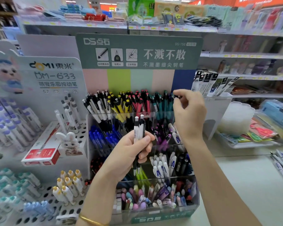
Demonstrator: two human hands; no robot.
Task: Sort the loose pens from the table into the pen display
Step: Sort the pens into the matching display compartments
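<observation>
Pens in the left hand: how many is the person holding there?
2. Both stand upright, side by side, gripped in the left hand: the left pen and the right pen close beside it, tips poking out below the fingers. More could be hidden behind the palm.

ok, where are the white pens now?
Head view, centre: the white pens are upright in the left hand, in front of the display; the right hand pinches a dark pen up right.

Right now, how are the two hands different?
The left hand grips two white-and-black pens upright, low before the pen display; the right hand pinches one dark pen higher, at the top row's right end. Both hold pens.
</observation>
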